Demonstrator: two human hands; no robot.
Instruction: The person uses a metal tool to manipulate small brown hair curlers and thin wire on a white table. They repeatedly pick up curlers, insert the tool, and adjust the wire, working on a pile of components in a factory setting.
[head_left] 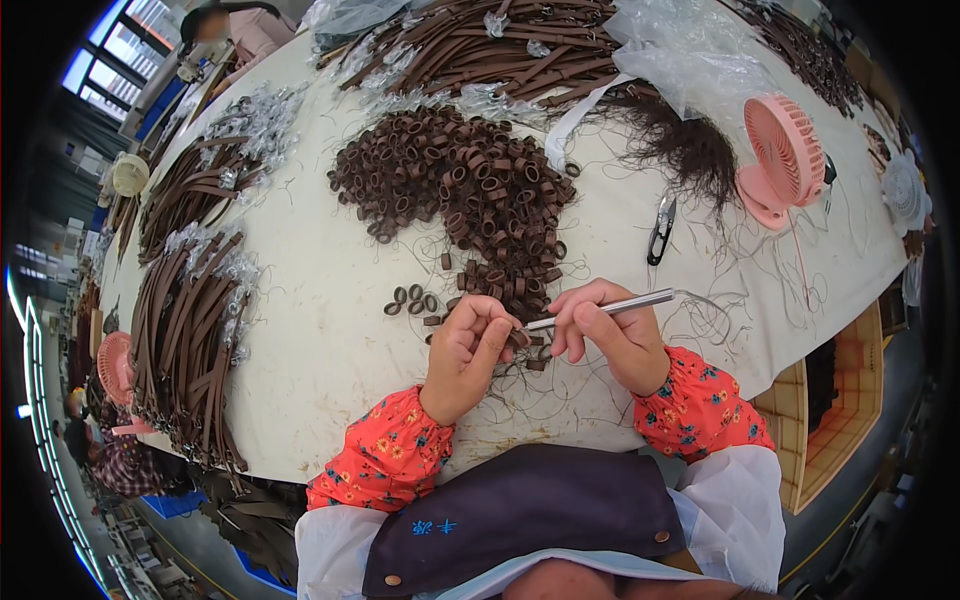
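Note:
Between the thumb and fingers of my left hand is a small brown strap loop. My right hand grips a slim silver metal tool like a pen, its tip meeting the loop; the exact contact is too small to make out. Just beyond my hands rises a big pile of similar brown loops. A little group of loops lies apart, left of the pile. More loops and loose dark threads are scattered under my fingers.
Black thread snips and a pink fan stand at the right. Brown straps lie bundled at the left, with more straps and clear plastic at the back. A yellow crate sits beside the table; another person is far left.

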